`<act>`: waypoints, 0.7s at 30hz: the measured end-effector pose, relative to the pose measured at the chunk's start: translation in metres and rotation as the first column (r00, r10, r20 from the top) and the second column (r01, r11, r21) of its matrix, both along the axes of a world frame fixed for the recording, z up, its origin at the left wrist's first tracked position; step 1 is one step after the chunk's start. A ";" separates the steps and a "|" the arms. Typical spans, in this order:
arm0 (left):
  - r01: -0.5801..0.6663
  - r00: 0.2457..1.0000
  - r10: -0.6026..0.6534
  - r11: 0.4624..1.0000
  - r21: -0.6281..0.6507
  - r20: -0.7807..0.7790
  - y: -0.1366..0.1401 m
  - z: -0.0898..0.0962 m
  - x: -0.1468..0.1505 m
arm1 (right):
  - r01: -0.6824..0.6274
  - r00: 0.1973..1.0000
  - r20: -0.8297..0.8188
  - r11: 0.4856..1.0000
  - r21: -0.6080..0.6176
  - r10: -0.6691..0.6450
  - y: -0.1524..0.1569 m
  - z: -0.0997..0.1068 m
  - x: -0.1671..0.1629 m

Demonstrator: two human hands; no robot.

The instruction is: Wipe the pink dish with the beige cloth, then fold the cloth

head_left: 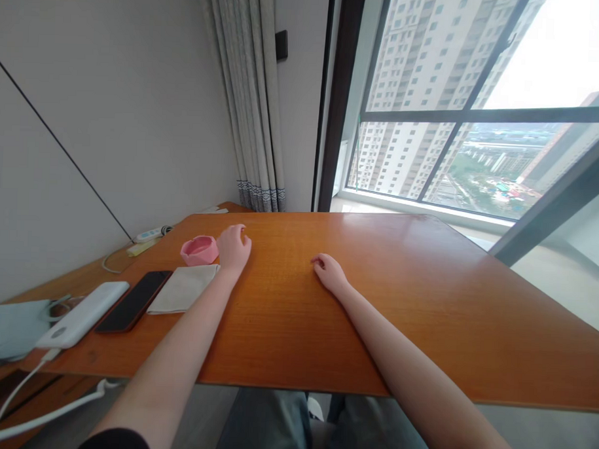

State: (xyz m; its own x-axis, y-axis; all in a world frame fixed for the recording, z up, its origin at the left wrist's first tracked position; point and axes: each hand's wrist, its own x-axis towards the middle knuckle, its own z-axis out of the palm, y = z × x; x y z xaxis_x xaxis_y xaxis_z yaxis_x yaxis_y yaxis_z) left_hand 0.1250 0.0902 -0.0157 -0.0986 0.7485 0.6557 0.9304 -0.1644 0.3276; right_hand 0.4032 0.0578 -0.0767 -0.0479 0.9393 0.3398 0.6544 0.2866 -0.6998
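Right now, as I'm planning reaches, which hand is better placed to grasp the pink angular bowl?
Left, I'd judge: the left hand is close beside the pink angular bowl, while the right hand is farther away across the brown wooden table.

Home-like room, set high in a building: curtain (252,98) with patterned hem (261,196) at 11 o'clock, wooden table (286,316) at 6 o'clock, and, at 2 o'clock, a window (463,116) facing a tower (413,65) (the ground (471,168), partly green, lies far below).
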 end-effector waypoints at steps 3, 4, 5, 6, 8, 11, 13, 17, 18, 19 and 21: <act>-0.147 0.988 0.148 0.989 0.006 -0.038 -0.007 0.008 -0.049 | -0.001 1.000 0.013 1.000 -0.010 0.001 -0.002 0.002 -0.001; -0.212 0.977 0.212 0.977 -0.001 -0.035 -0.011 0.008 -0.061 | -0.007 1.000 0.022 1.000 -0.019 0.007 -0.002 0.002 -0.001; -0.262 0.965 0.262 0.965 -0.016 -0.028 -0.014 0.007 -0.070 | -0.016 0.999 0.034 0.999 -0.028 0.017 -0.003 0.002 -0.002; -0.287 0.958 0.286 0.956 -0.052 -0.031 -0.016 0.005 -0.078 | -0.027 0.998 0.047 0.999 -0.036 0.029 -0.004 0.003 -0.002; -0.269 0.962 0.257 0.948 -0.172 -0.088 -0.019 -0.001 -0.090 | -0.040 0.997 0.065 0.998 -0.037 0.042 -0.005 0.003 -0.002; -0.221 0.966 0.157 0.914 -0.339 -0.207 -0.017 -0.010 -0.101 | -0.042 0.996 0.076 0.999 -0.028 0.044 -0.006 0.004 -0.002; -0.238 0.959 0.155 0.897 -0.373 -0.239 -0.014 -0.014 -0.106 | -0.055 0.995 0.086 0.998 -0.024 0.057 -0.006 0.003 -0.002; -0.241 0.954 0.139 0.882 -0.405 -0.267 -0.009 -0.014 -0.106 | -0.071 0.993 0.097 0.997 -0.017 0.072 -0.005 0.003 -0.001; -0.240 0.952 0.132 0.883 -0.404 -0.276 -0.009 -0.012 -0.102 | -0.075 0.992 0.097 0.997 -0.019 0.077 -0.005 0.003 -0.001; -0.227 0.952 0.116 0.888 -0.399 -0.283 -0.009 -0.011 -0.095 | -0.078 0.992 0.093 0.997 -0.019 0.080 -0.005 0.003 -0.001; -0.141 0.959 0.033 0.916 -0.376 -0.281 -0.011 -0.009 -0.071 | -0.072 0.996 0.054 0.997 -0.017 0.073 -0.004 0.002 -0.001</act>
